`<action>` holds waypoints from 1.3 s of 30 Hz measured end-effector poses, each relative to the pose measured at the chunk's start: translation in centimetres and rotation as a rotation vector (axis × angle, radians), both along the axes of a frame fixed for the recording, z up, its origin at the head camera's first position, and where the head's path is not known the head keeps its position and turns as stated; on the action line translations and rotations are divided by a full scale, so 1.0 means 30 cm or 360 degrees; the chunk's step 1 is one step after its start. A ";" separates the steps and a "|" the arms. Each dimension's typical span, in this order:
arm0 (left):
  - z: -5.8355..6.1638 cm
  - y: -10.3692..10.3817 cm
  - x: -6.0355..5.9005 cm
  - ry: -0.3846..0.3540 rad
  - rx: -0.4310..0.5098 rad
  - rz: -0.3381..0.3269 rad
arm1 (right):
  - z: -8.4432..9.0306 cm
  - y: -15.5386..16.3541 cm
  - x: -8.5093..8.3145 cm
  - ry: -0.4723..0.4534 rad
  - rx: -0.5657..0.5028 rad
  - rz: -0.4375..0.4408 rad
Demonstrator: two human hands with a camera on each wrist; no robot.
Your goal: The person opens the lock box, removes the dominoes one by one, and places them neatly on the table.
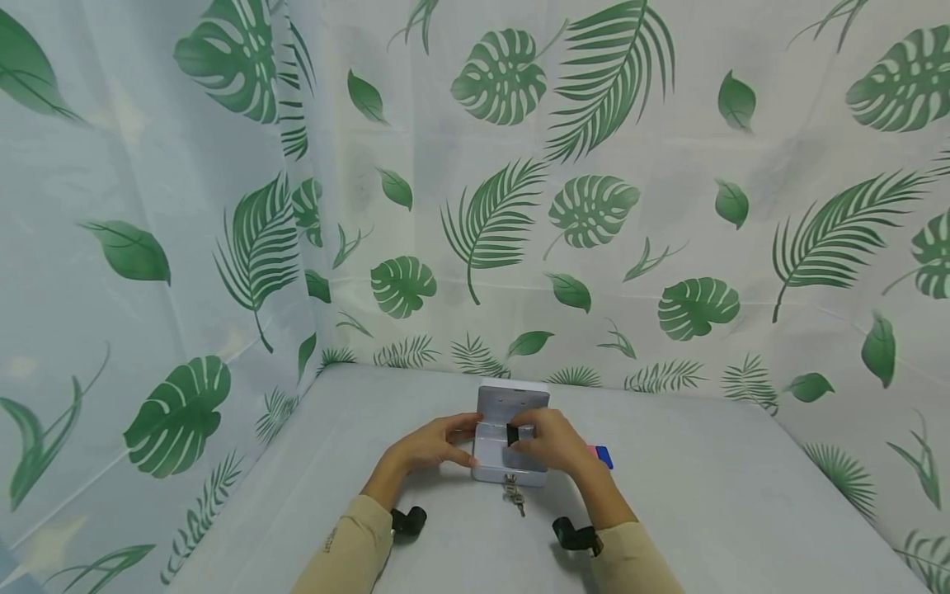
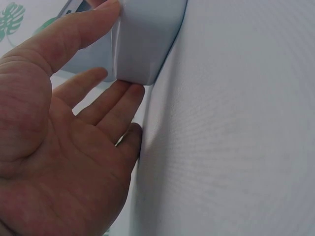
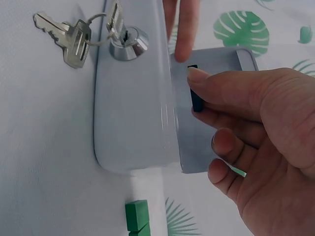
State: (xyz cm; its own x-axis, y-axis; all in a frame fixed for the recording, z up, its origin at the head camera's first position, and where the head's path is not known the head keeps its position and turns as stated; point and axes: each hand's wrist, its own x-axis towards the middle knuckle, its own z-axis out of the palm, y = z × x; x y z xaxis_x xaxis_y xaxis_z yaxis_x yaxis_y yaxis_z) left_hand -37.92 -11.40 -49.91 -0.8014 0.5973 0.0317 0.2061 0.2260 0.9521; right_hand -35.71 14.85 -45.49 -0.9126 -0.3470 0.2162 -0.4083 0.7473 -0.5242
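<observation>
A grey metal cash box point(image 1: 487, 475) stands on the table with its lid point(image 1: 496, 402) raised at the back. A key sits in its front lock point(image 3: 129, 45), and a second key point(image 3: 69, 39) hangs from it on a ring. My left hand point(image 1: 430, 445) spans the box's left side, thumb at the front corner and straight fingers along the side and back. Above the open box, my right hand point(image 1: 555, 441) pinches a small, flat black block point(image 3: 196, 96) between thumb and fingers. The other right fingers curl loosely, holding nothing.
Right of the box lie a blue piece point(image 1: 604, 456) and a pink one point(image 1: 593, 450), partly behind my right forearm. Green blocks point(image 3: 137, 215) lie beside the box in the right wrist view. A leaf-patterned curtain point(image 1: 519, 206) hangs behind the white table point(image 1: 712, 495).
</observation>
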 end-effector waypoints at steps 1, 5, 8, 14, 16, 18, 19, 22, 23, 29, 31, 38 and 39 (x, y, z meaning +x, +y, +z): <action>0.002 0.000 0.001 0.0002 0.0000 0.0001 | 0.000 0.003 0.000 0.0006 -0.0003 0.0001; 0.009 0.002 0.007 0.0009 -0.0003 0.0001 | 0.003 0.011 0.004 -0.0002 -0.0030 -0.0010; 0.011 0.002 0.008 0.0012 -0.0003 0.0002 | 0.005 0.015 0.004 -0.0003 -0.0037 -0.0008; 0.007 0.002 0.005 0.0031 -0.0008 0.0001 | 0.010 0.025 0.002 -0.0012 -0.0050 -0.0015; 0.006 0.002 0.004 0.0041 -0.0010 -0.0002 | 0.011 0.031 0.002 -0.0011 -0.0047 -0.0018; 0.005 0.002 0.005 0.0046 -0.0011 -0.0003 | 0.014 0.038 0.004 -0.0009 -0.0040 -0.0019; 0.005 0.002 0.005 0.0047 -0.0010 -0.0003 | 0.016 0.041 0.004 -0.0006 -0.0039 -0.0013; 0.005 0.003 0.004 0.0039 -0.0008 0.0001 | 0.022 0.051 0.006 0.0015 -0.0041 0.0003; 0.005 0.004 0.004 0.0042 -0.0008 0.0000 | 0.024 0.055 0.006 0.0021 -0.0038 0.0009; 0.002 0.003 0.001 0.0030 -0.0012 0.0009 | 0.026 0.075 0.004 0.0050 -0.0030 0.0028; 0.001 0.002 0.000 0.0027 -0.0016 0.0014 | 0.027 0.082 0.003 0.0055 -0.0035 0.0031; 0.000 0.002 -0.001 0.0043 -0.0015 0.0024 | 0.033 0.115 0.001 0.0027 -0.0044 0.0011; 0.001 0.001 0.000 0.0042 -0.0012 0.0024 | 0.034 0.119 0.001 0.0020 -0.0046 0.0008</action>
